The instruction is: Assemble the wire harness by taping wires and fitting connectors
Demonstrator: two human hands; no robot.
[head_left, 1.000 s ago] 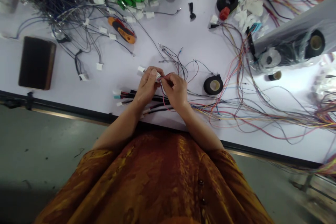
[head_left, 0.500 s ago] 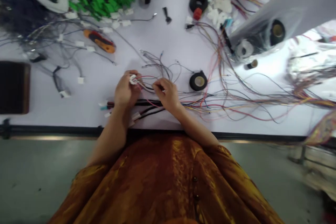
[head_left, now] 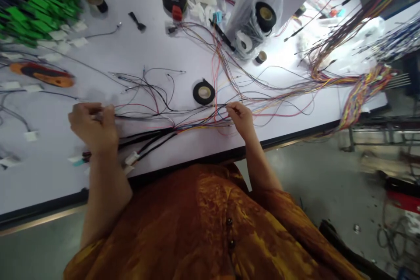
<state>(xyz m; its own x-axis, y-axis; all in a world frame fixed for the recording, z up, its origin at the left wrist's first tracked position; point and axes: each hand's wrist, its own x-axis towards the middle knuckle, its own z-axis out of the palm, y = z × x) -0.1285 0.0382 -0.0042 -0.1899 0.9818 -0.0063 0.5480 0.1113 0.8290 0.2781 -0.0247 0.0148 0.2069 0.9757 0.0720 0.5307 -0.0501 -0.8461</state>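
Note:
My left hand is closed around a white connector, mostly hidden by the fingers, with thin red and black wires running out to the right. My right hand is pinched at the fingertips on a thin wire, at the right of the wire bundle. Below these wires lies a harness in black sleeves, with a white connector near its left end. A roll of black tape rests just above the bundle, between my hands. Loose grey and black wires spread above.
An orange and black cutter lies at the left, below green-tipped wires. Another black tape roll with a red piece sits at the back. A clear bag holds more rolls. Coloured wires hang over the right edge.
My view has swung to the right. My hands have drawn far apart: the right has slid rightward along the wires, while the left still holds the connector, now turned more out of sight.

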